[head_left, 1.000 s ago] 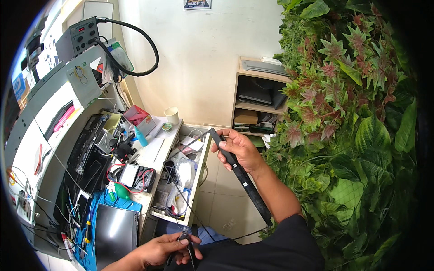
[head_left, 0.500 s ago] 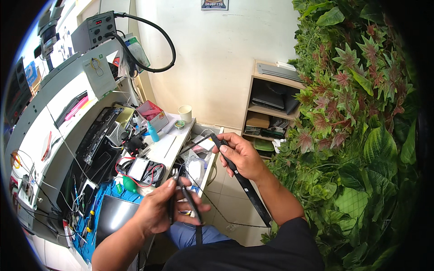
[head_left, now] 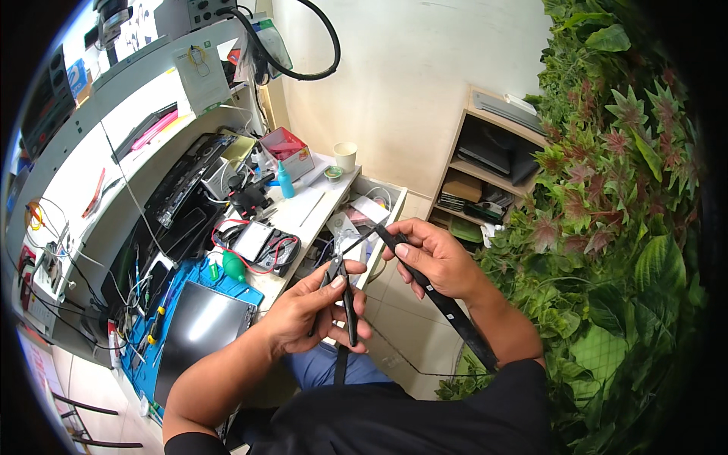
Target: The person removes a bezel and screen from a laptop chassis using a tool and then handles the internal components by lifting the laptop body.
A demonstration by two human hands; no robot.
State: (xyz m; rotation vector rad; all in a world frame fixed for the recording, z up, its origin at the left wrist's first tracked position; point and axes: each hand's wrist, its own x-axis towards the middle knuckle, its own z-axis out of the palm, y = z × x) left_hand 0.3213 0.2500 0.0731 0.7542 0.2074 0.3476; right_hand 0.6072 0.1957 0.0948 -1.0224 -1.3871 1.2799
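Observation:
My left hand (head_left: 307,307) holds black-handled pliers (head_left: 350,311) with their metal jaws upward. My right hand (head_left: 444,265) grips a long black strip (head_left: 464,326) with small white patches near its upper end, fingers wrapped round it. A thin black bar runs down-left from the strip's top toward the plier jaws; I cannot tell whether they touch. A thin dark line continues below my hands to the strip's lower end, like part of a bent frame. An open drawer (head_left: 390,186) with bags and cables lies behind my hands, partly hidden.
On the left, the cluttered desk (head_left: 311,216) holds a blue mat (head_left: 205,269), a dark screen panel (head_left: 193,341), a green blower (head_left: 235,265) and cables. A cup (head_left: 345,155) stands behind. A shelf unit (head_left: 470,114) and leafy plant wall (head_left: 629,227) are rightward.
My left hand has risen with the pliers from low near my lap to beside the strip's upper end. My right hand still grips the strip. The view has shifted, moving the scene rightward.

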